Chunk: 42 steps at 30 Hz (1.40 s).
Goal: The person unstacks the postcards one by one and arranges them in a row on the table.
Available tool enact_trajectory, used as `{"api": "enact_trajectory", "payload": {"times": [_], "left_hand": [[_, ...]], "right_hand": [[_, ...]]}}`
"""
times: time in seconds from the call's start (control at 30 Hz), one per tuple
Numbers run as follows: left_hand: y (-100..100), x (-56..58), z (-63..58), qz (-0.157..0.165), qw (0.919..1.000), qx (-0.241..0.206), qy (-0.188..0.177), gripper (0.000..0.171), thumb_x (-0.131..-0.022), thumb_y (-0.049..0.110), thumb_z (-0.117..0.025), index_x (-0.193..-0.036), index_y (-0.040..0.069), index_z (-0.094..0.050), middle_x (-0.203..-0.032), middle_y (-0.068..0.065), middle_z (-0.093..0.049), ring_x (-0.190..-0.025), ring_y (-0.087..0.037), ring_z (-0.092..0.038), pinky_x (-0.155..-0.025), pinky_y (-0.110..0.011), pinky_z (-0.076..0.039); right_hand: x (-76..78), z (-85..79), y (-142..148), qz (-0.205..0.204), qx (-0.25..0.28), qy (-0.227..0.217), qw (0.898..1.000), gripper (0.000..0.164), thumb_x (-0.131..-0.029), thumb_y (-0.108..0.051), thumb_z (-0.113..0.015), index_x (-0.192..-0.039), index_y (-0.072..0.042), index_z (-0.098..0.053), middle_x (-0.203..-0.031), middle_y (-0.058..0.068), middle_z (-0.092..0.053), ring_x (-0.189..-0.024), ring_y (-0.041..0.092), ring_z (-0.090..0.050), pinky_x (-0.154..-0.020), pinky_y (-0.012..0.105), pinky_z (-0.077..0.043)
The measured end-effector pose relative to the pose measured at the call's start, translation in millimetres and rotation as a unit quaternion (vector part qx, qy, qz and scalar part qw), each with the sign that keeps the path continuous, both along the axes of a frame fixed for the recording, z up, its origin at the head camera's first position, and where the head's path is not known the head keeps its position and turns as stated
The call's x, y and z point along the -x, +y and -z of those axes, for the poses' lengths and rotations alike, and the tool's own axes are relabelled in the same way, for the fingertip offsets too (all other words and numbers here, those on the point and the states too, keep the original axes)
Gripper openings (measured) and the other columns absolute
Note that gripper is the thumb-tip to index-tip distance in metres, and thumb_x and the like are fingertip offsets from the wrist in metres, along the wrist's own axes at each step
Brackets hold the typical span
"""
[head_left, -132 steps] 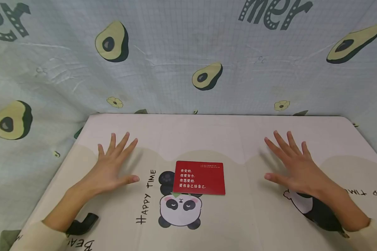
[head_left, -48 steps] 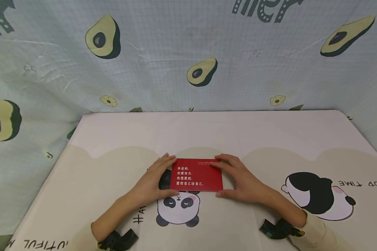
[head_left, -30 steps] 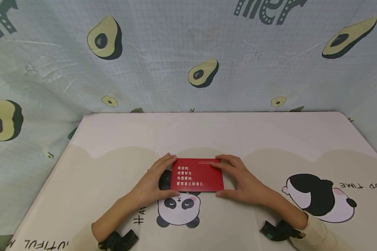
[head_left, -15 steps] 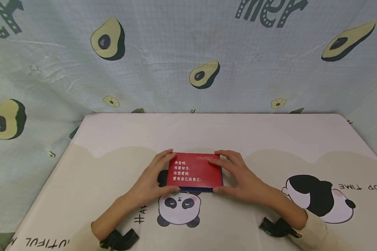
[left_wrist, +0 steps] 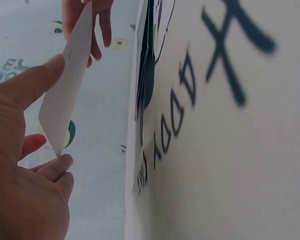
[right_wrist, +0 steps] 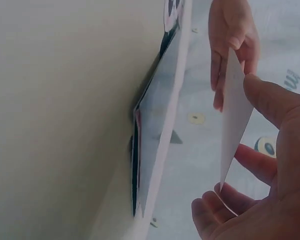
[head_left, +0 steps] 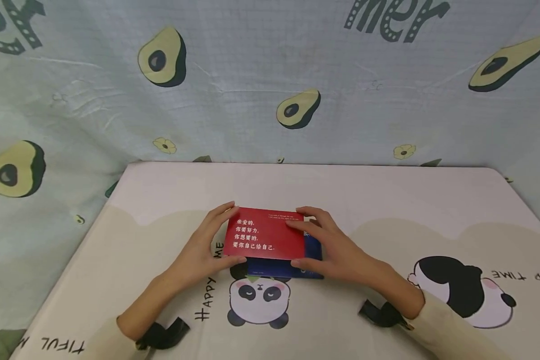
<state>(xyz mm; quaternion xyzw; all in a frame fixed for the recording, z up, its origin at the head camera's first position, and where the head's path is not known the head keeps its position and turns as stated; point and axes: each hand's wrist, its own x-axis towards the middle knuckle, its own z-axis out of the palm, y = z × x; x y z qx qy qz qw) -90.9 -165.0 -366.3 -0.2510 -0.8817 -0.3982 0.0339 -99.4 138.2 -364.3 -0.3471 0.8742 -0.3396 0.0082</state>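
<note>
Head view: a flat red rectangular card with white printed characters (head_left: pixel 265 240) is held clear of the cream panda-print table mat (head_left: pixel 387 200), pinched at its short ends by the left hand (head_left: pixel 202 250) and the right hand (head_left: pixel 330 247), thumbs at the near edge and fingers curled over the far edge. Beneath it a dark blue rectangular card (head_left: pixel 283 269) lies on the mat above the cartoon panda (head_left: pixel 258 300), so the top card appears already lifted, while what lies under it is untouched. An avocado-print cloth backdrop (head_left: pixel 270 90) hangs behind; no box, tray or other container is visible. Left wrist view: the left hand (left_wrist: pixel 25 165) grips the card's pale underside (left_wrist: pixel 65 95) between thumb and fingers, the card standing well apart from a thin stack of cards (left_wrist: pixel 146 70) lying flat on the mat. Right wrist view: the right hand (right_wrist: pixel 260 175) clasps the card (right_wrist: pixel 235 115) the same way, with the stack (right_wrist: pixel 137 145) flat on the mat and the other hand visible at the far end.
</note>
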Motion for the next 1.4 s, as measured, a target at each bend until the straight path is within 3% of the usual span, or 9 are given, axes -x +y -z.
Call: {"api": "enact_trajectory", "payload": {"times": [0.17, 0.63, 1.1, 1.4], "left_hand": [[-8.9, 2.7, -1.1, -0.020, 0.9998, -0.002, -0.004, 0.092, -0.070, 0.020, -0.085, -0.147, 0.015, -0.035, -0.153, -0.005, -0.025, -0.139, -0.026, -0.025, -0.093, -0.049, -0.047], [-32.7, 16.4, -4.6, -0.069, 0.9974, -0.008, -0.018, 0.092, -0.072, 0.023, -0.084, -0.148, 0.017, -0.035, -0.156, -0.004, -0.020, -0.141, -0.027, -0.020, -0.094, -0.053, -0.046], [-57.4, 43.7, -10.2, -0.103, 0.9943, -0.010, -0.029, 0.088, -0.076, 0.019, -0.081, -0.149, 0.012, -0.032, -0.156, -0.011, -0.017, -0.139, -0.032, -0.020, -0.096, -0.058, -0.042], [-70.5, 60.0, -16.3, -0.124, 0.9914, 0.006, -0.042, 0.089, -0.077, 0.019, -0.080, -0.150, 0.010, -0.029, -0.157, -0.015, -0.012, -0.138, -0.036, -0.020, -0.095, -0.060, -0.041]], "right_hand": [[6.9, -2.1, -14.5, 0.003, 0.000, -0.008, 1.000, 0.073, -0.078, -0.037, -0.078, -0.142, -0.025, -0.045, -0.150, 0.005, -0.026, -0.137, 0.019, -0.020, -0.086, 0.035, -0.053], [26.6, -11.4, -54.8, 0.019, -0.010, -0.016, 1.000, 0.072, -0.078, -0.038, -0.076, -0.141, -0.020, -0.047, -0.151, 0.005, -0.025, -0.134, 0.022, -0.027, -0.089, 0.035, -0.051], [61.8, -18.5, -99.4, 0.024, -0.016, 0.008, 1.000, 0.070, -0.077, -0.035, -0.078, -0.138, -0.016, -0.051, -0.149, 0.008, -0.030, -0.135, 0.021, -0.024, -0.096, 0.037, -0.047], [82.2, -18.7, -125.1, 0.034, -0.046, -0.006, 0.998, 0.070, -0.079, -0.038, -0.076, -0.140, -0.017, -0.049, -0.151, 0.006, -0.029, -0.137, 0.022, -0.021, -0.101, 0.038, -0.042]]}}
